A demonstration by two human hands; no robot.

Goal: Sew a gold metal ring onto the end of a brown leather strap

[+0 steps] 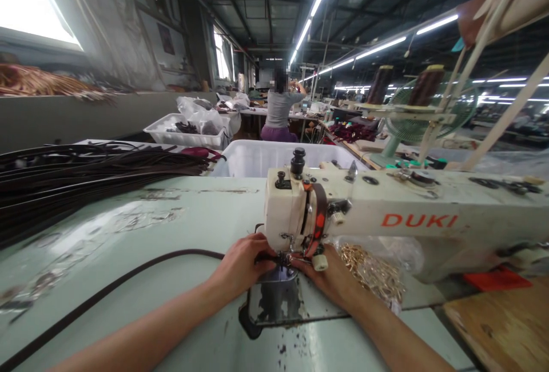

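A long dark strap (128,273) curves over the pale green table and runs under my left hand (244,258). The fingers of that hand are closed on the strap, just left of the presser foot (283,260) of a white sewing machine (360,203). My right hand (328,277) reaches in from the other side, its fingertips close to the foot. Part of it is hidden by the machine head and a pale knob (319,262). Its fingers are pressed together, and what lies in them cannot be made out.
Dark straps (86,174) lie piled at the left. A bag of gold-coloured metal pieces (373,274) sits behind my right forearm. Beyond the table stands a white bin (257,157). A wooden board (501,317) is at right. Further off, a person (281,109) sits facing away.
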